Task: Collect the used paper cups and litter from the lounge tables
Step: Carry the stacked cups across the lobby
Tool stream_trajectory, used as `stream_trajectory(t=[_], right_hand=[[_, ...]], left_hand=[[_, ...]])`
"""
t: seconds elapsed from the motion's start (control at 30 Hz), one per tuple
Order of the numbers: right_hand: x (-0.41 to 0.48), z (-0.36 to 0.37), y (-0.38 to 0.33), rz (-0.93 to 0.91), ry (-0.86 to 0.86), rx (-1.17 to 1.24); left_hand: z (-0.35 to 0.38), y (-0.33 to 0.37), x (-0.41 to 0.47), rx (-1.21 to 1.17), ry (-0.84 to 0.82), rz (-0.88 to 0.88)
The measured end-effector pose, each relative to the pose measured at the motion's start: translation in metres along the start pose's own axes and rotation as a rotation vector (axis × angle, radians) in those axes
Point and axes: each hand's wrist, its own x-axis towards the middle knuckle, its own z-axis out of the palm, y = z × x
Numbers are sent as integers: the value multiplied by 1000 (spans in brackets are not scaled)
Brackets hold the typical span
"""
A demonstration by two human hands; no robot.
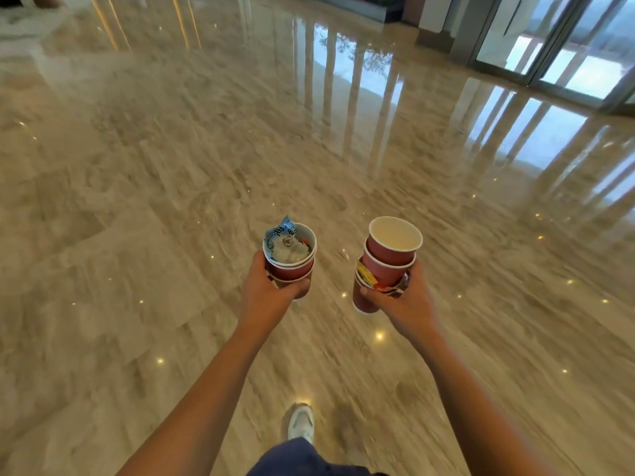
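Observation:
My left hand [266, 292] grips a stack of red paper cups [292, 267], held upright over the floor. A blue-and-white wrapper [280, 237] and crumpled white litter fill the top cup. My right hand [400, 305] holds a second, taller stack of red paper cups [390, 259] whose top cup is empty and white inside. An orange-and-yellow wrapper [366, 274] is wedged between the lower cups of that stack. Both stacks are in front of me at waist height, a hand's width apart.
A polished beige marble floor [171, 201] stretches all around, reflecting ceiling lights. Glass doors [567, 53] stand at the far right, and a planter ledge [360, 8] runs along the back. My white shoe [301, 422] steps forward below. The picture is motion-blurred.

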Motion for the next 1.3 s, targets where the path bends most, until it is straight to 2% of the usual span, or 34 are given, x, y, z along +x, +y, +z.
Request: stream_trajectory(t=[0.37,0.9,1.3], right_hand=[[188,54,-21,33,7,48],[521,56,-34,25,-10,43],[736,90,-40,34,-24,65]], left_hand=[[32,12,206,28,-1,13],[138,42,504,49,45,-11],[191,35,719,39,49,1]])
